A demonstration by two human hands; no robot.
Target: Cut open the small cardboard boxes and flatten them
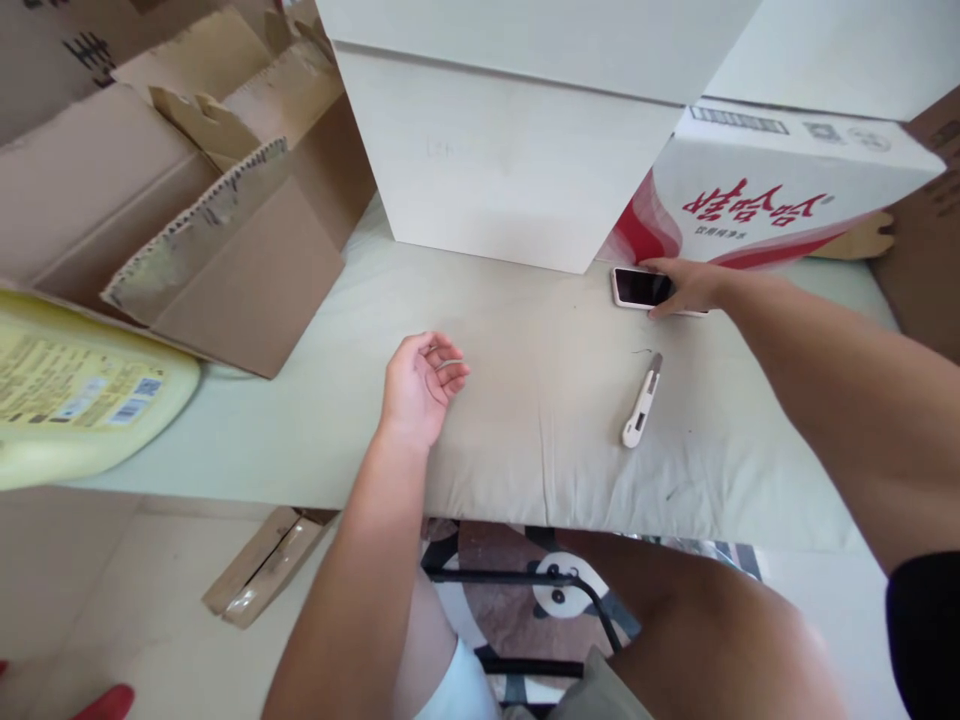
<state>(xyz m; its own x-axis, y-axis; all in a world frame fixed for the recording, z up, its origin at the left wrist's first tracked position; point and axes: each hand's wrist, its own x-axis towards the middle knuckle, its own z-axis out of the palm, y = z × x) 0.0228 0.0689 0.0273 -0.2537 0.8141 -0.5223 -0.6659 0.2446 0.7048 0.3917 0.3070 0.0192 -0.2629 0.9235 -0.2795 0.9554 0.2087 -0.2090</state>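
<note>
My right hand (688,286) grips a phone (643,288) with a dark screen and a pale case. Thumb and fingers close over its right part, and the phone lies flat on the cloth-covered table (517,360). On its side on the cloth rests my left hand (425,388), palm turned to the right, fingers loosely curled and apart, with nothing in them. A white utility knife (641,405) lies on the table below the phone, touched by neither hand, its grey tip pointing away from me.
Open cardboard boxes (240,270) stand at the left beside a yellow jug (90,400). White boxes (502,160) and a red-and-white printed carton (780,190) line the back. Below the table edge are a flattened carton (262,565) and a black metal frame (525,578).
</note>
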